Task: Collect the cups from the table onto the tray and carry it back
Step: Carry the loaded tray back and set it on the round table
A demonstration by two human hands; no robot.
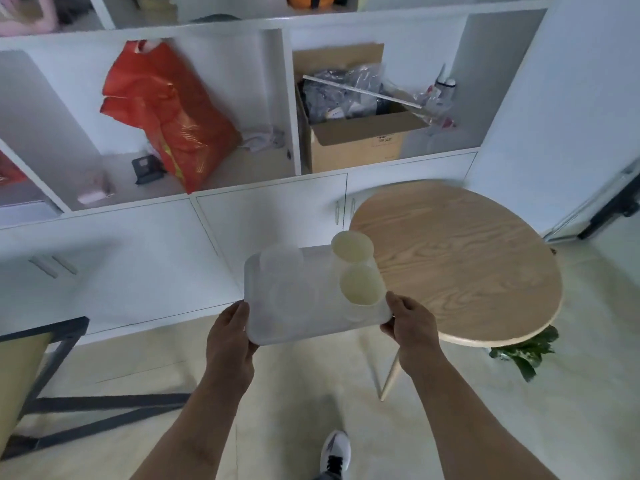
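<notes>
A: Pale floor tiles (304, 393) run underfoot, with one shoe (334, 452) stepping at the bottom edge. How far along does the job look?

B: Well along, I'd say. Both bare forearms reach forward, and each hand is closed on the near edge of the tray (304, 323): left hand (230, 336) on its near left corner, right hand (412, 327) on its near right corner. The tray is held up in the air, clear of any surface

A: And the cups?

B: Two yellowish cups (362, 284) stand along the tray's right side, one behind the other. A clear cup (281, 263) seems to sit at the far left corner, though it is faint and blurred, so I can't count the clear ones for sure

A: Anything left on the table?

B: The round wooden table (460, 258) lies just to the right and beyond the tray, and its top shows no cup. So collecting looks finished, as far as this view tells

A: What remains, then?

B: Only the carrying back. Where the tray should end up isn't shown. Further off stand white cabinets (270, 216), with open shelves above holding a red bag (169, 112) and a cardboard box (356, 140). A dark frame (52, 368) sits at the left. I'd keep the tray level, since those tall cups could tip
</notes>
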